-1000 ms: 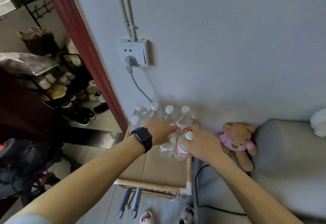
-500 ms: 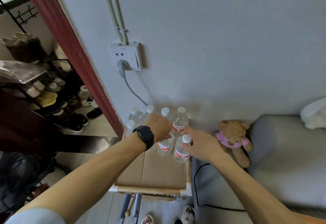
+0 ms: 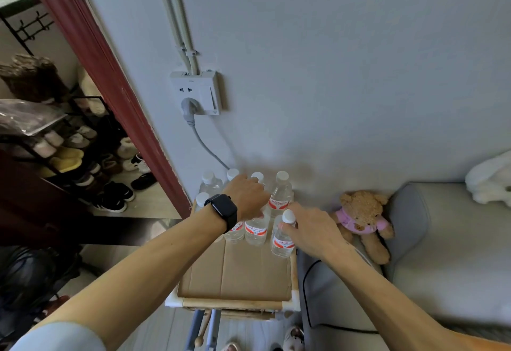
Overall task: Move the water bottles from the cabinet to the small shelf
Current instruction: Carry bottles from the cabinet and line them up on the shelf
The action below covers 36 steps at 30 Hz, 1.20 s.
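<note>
At the lower centre of the frame stands the small shelf [image 3: 235, 301], a wooden frame whose top is covered by a cardboard sheet [image 3: 235, 270]. Both forearms extend over it from the bottom edge.

All water bottles stand upright at the far end of the shelf top, against the wall.

- The right hand [image 3: 309, 230] pinches the neck of the front right bottle [image 3: 282, 244] between thumb and fingers, just below its white cap.
- The left hand [image 3: 247, 198], with a black watch [image 3: 222, 211] on its wrist, covers the top of the front middle bottle [image 3: 257, 230]. Its fingers curl down around it, and the cap is hidden.
- The rear row of bottles [image 3: 281, 194] stands directly behind, touching the wall.

Right of the shelf, a teddy bear [image 3: 362, 218] leans against a grey cushion [image 3: 409, 223]. On the wall above the bottles is a socket [image 3: 197, 92] with a plug inserted.
</note>
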{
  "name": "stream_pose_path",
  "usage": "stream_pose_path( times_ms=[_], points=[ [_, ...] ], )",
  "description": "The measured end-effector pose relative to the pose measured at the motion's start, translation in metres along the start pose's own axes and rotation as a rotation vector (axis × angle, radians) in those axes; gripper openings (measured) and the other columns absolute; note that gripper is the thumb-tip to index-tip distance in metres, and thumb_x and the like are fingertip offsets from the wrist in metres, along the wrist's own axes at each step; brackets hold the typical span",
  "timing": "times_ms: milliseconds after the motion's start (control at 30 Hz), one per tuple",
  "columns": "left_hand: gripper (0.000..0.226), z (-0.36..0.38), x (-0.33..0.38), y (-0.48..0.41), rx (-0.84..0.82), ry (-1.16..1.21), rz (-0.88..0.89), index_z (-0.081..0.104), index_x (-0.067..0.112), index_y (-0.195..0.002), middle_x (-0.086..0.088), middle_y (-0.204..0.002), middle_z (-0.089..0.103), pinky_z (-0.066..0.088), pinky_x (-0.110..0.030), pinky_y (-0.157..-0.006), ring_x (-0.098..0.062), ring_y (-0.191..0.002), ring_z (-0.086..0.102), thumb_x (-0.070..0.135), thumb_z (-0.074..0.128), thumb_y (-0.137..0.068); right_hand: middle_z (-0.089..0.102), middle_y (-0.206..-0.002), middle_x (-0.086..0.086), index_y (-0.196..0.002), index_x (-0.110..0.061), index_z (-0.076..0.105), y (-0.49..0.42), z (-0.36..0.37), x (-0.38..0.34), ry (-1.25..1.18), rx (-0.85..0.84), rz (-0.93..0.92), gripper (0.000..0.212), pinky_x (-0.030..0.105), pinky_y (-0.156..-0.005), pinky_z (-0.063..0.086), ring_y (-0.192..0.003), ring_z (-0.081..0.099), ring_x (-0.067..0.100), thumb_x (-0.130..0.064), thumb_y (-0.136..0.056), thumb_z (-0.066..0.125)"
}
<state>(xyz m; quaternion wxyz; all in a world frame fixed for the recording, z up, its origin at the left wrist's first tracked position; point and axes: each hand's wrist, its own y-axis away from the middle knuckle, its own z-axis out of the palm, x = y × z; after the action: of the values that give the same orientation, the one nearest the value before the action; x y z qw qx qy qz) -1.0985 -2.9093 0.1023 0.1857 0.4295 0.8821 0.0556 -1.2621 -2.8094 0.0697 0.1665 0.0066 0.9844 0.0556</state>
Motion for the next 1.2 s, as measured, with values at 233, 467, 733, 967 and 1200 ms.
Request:
stream_pose_path(
  times_ms=[233,467,733,967,1200],
  points=[
    [0.038,0.005,-0.004,-0.002,0.021,0.03,-0.034,0.065,0.02,-0.115,0.0,-0.106,0.067,0.045,-0.035,-0.081,-0.023,-0.099,0.058,0.05,0.059,-0.092,0.067,-0.108,0.004,-0.13,-0.022,0.048,-0.006,-0.003,-0.003,-0.03,0.025,-0.047,0.039,0.03,-0.067,0.035,-0.091,0.06,0.025,-0.044,-0.098,0.046],
    [0.038,0.01,-0.007,-0.004,0.017,0.089,-0.055,0.066,0.02,-0.113,-0.001,-0.1,0.068,0.052,-0.037,-0.079,-0.023,-0.091,0.061,0.05,0.061,-0.09,0.067,-0.098,0.004,-0.122,-0.019,0.049,-0.021,-0.005,-0.006,-0.036,0.017,-0.035,0.034,0.031,-0.066,0.043,-0.079,0.058,0.02,-0.043,-0.098,0.045],
    [0.037,0.008,-0.01,-0.005,0.013,0.1,-0.066,0.068,0.019,-0.109,-0.002,-0.093,0.069,0.048,-0.032,-0.068,-0.022,-0.085,0.063,0.05,0.063,-0.089,0.067,-0.099,0.002,-0.118,-0.018,0.049,-0.026,0.001,-0.006,-0.052,0.064,-0.032,0.03,0.026,-0.066,0.036,-0.079,0.058,0.017,-0.041,-0.099,0.046],
    [0.037,0.009,-0.008,-0.008,-0.008,0.132,-0.083,0.067,0.018,-0.107,-0.002,-0.09,0.067,0.052,-0.032,-0.067,-0.021,-0.081,0.062,0.05,0.065,-0.088,0.066,-0.102,-0.004,-0.117,-0.025,0.049,-0.022,0.014,0.001,-0.158,0.087,0.009,0.033,0.028,-0.074,0.048,-0.088,0.06,0.014,-0.05,-0.095,0.051],
    [0.039,0.01,-0.006,-0.005,0.035,0.145,-0.093,0.058,0.02,-0.119,-0.003,-0.098,0.066,0.041,-0.03,-0.064,-0.023,-0.09,0.062,0.045,0.065,-0.089,0.068,-0.103,0.006,-0.137,-0.031,0.032,-0.029,0.005,0.007,-0.027,-0.021,0.008,0.054,0.038,-0.074,0.053,-0.09,0.064,0.029,-0.062,-0.093,0.037]
  ],
)
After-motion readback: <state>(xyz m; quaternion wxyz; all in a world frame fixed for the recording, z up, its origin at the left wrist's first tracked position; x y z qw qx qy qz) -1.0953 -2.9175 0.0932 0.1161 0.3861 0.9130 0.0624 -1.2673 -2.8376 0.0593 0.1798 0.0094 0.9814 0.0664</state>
